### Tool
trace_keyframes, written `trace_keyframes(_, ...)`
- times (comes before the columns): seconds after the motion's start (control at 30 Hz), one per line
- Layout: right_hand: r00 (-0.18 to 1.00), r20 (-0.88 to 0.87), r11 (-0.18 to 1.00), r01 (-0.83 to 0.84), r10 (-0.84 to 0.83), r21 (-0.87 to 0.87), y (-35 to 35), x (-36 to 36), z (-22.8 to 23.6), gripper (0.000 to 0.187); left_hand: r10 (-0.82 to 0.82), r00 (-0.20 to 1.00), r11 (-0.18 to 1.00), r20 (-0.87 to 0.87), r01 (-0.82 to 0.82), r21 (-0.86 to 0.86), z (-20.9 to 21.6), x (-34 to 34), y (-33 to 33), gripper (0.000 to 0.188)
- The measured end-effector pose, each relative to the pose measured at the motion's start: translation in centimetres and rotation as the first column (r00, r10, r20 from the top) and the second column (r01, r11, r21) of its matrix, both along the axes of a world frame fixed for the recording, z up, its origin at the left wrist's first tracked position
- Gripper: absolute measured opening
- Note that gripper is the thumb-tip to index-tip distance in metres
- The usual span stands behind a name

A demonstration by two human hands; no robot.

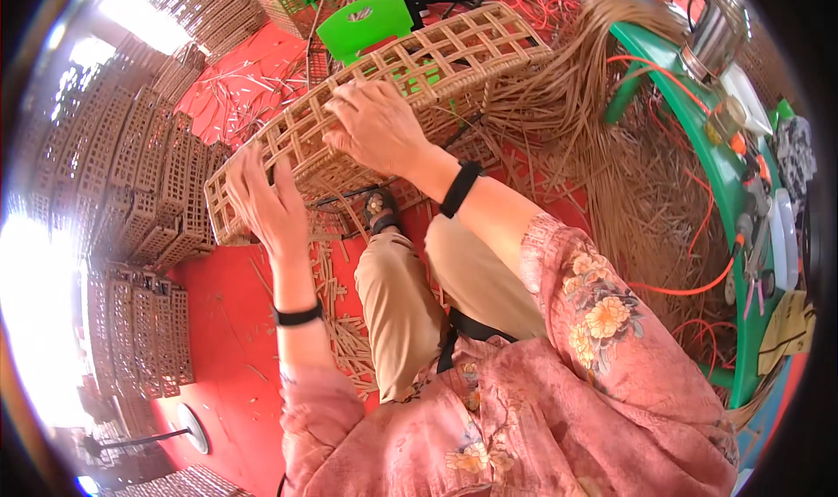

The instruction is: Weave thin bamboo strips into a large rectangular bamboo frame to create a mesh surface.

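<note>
A long tan open-lattice woven basket (454, 47) slants across the upper middle, above my knees. My left hand (272, 202) lies on its near left end, the fingers stretched out and the thumb held apart. Further along the same lattice, my right hand (380, 129) bends its fingers over the strips and grips them. The basket's underside and my right fingertips are partly hidden.
Tall stacks of similar woven baskets (131, 165) stand on the left. Loose tan strands (602, 139) hang at the right beside a green table (729, 209) with tools and orange cord. A green chair (365, 26) is beyond. Strip scraps (336, 322) litter the red floor (223, 322).
</note>
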State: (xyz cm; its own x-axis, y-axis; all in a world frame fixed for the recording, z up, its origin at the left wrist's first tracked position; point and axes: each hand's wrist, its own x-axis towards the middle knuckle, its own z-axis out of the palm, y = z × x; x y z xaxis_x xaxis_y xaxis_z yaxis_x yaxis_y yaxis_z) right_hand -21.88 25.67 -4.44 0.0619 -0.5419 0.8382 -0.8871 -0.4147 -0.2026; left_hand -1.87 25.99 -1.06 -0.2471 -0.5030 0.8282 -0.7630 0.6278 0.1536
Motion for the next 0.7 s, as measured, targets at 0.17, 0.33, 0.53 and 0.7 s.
trace_keyframes(0.17, 0.977, 0.145, 0.983, -0.138, 0.155, -0.121, 7.0, -1.4, -3.1, 0.028, 0.196, 0.952, 0.955, 0.233, -0.239, 0.173, -1.5, 1.6, -7.4, 0.053)
trace_keyframes(0.33, 0.418, 0.886, 0.879, -0.323, -0.199, 0.35, 8.0, -6.8, -18.3, 0.019, 0.151, 0.951, 0.914, 0.271, -0.239, 0.328, -0.6, 0.4, -9.4, 0.064)
trace_keyframes(0.53, -0.428, 0.794, 0.809, -0.573, -0.432, 0.132, 2.5, -10.0, -21.8, 0.049, 0.126, 0.942, 0.912, 0.309, -0.233, 0.337, -0.9, 1.1, -10.9, 0.066)
trace_keyframes(0.7, -0.937, 0.341, 0.975, -0.141, -0.075, -0.173, -2.3, -13.8, -22.0, 0.071, 0.104, 0.951, 0.922, 0.292, -0.202, 0.33, -0.9, 0.9, -10.1, 0.065)
